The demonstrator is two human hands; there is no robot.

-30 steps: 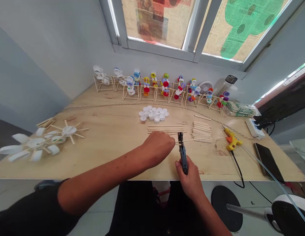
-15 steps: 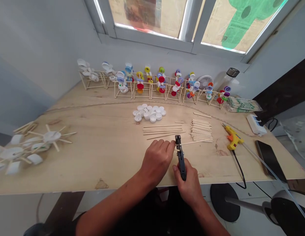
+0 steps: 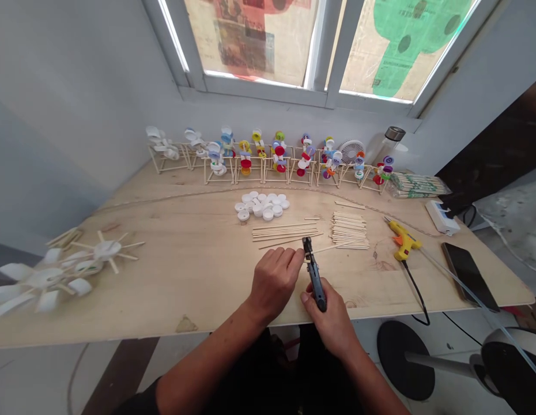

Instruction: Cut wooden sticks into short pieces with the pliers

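Left forearm [image 3: 211, 360] swung inward. Right hand [image 3: 332, 317] wraps the pliers [image 3: 314, 274] by the handles; left hand [image 3: 274, 282], curled just left of pliers' head, pinches stick [image 3: 332, 248] crossing it.

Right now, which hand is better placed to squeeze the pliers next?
Probably the right hand: it grips the pliers low down, while the left hand holds a thin stick up by their head.

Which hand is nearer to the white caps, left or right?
Left: the left hand is below the white caps in view; the right hand, holding dark pliers, is lower and farther right.
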